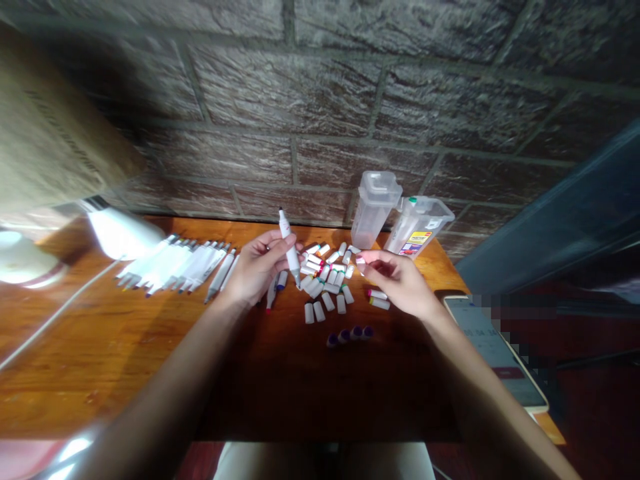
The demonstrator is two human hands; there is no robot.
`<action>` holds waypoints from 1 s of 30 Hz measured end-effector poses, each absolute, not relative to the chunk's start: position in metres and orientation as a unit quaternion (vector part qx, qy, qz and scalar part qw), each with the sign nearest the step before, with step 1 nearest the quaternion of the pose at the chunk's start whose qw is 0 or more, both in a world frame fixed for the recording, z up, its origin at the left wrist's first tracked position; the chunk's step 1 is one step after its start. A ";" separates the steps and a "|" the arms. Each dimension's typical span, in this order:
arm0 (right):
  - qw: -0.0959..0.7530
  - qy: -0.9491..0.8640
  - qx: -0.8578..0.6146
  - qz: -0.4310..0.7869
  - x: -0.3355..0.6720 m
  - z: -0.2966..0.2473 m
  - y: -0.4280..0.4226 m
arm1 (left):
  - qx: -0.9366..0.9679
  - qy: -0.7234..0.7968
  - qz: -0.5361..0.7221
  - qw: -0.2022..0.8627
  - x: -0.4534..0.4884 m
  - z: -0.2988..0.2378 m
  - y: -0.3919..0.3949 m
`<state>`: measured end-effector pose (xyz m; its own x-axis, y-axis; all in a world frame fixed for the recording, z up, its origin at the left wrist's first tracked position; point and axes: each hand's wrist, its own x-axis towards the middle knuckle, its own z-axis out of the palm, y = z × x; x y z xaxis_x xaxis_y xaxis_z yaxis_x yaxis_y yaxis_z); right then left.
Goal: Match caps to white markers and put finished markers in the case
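Note:
My left hand [260,267] is closed around a white marker [289,247], held tilted with its dark, uncapped tip upward. My right hand [393,280] pinches a small white marker cap [361,265] between thumb and fingertips, at the right side of a cap pile. Loose white marker caps [327,301] with coloured ends lie between and below the hands. Two caps [379,303] rest under my right hand. Nearer to me stands a short row of purple-topped caps [356,333]. Beside my left wrist lie several white markers [200,267] in a row.
Two clear plastic cases [373,213] stand by the brick wall [330,100]; the right one holds a green-ended marker. A phone [495,353] lies at the wooden table's [150,360] right edge. A lamp [120,230] and its cord are at the left.

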<state>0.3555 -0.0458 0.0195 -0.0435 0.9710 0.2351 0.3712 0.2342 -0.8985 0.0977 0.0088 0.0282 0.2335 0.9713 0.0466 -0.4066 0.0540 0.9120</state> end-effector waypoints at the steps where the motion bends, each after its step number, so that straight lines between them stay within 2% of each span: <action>1: 0.467 -0.652 -0.508 0.314 0.354 0.022 -0.047 | 0.440 0.321 0.528 0.652 0.098 0.029 0.009; 5: 0.492 -0.699 -0.468 0.226 0.349 0.031 -0.055 | 0.438 0.326 0.527 0.651 0.098 0.031 0.008; 9: 0.488 -0.714 -0.458 0.205 0.348 0.034 -0.057 | 0.437 0.326 0.531 0.649 0.098 0.032 0.007; 12: 0.461 -0.712 -0.488 0.205 0.351 0.031 -0.054 | 0.438 0.328 0.529 0.649 0.098 0.032 0.007; 19: 0.335 -0.691 -0.582 0.267 0.361 0.015 -0.047 | 0.433 0.338 0.524 0.651 0.099 0.033 0.006; 25: 0.308 -0.669 -0.625 0.259 0.360 0.006 -0.045 | 0.437 0.336 0.520 0.653 0.099 0.032 0.007; 30: 0.288 -0.690 -0.616 0.249 0.373 0.020 -0.046 | 0.435 0.335 0.518 0.656 0.099 0.031 0.007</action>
<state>0.3726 -0.0459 0.0199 -0.0755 0.9931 0.0897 0.7066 0.1168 -0.6979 0.0991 0.0070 0.0307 0.2395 0.9708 0.0107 -0.3875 0.0855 0.9179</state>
